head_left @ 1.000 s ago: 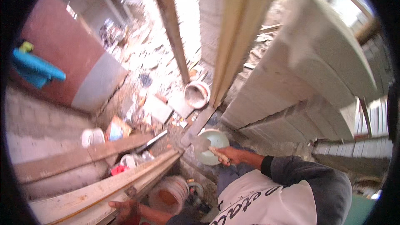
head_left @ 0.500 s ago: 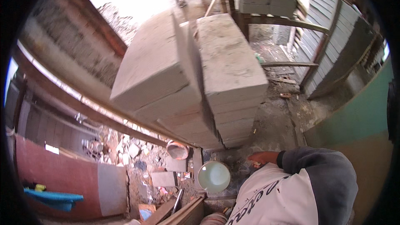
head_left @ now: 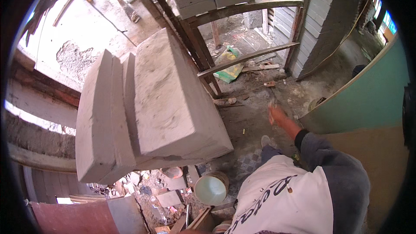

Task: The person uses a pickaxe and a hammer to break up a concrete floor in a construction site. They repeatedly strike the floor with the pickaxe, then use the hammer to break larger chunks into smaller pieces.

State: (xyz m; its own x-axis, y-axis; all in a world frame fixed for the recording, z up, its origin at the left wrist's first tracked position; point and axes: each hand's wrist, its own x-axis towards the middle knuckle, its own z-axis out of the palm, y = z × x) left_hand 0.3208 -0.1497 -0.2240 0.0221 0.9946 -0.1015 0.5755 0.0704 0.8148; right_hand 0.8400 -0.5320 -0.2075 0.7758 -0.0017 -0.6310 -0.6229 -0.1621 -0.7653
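To the right of the stack of grey blocks, the right grip hangs over the floor, partly curled, its hold unclear; the left grip is out of view. The bucket stands near the stack, clear of the right grip; what is finished or left cannot be judged.

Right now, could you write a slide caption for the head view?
A person's right hand outstretched over a dusty floor, with stacked grey blocks and an open bucket to the left.
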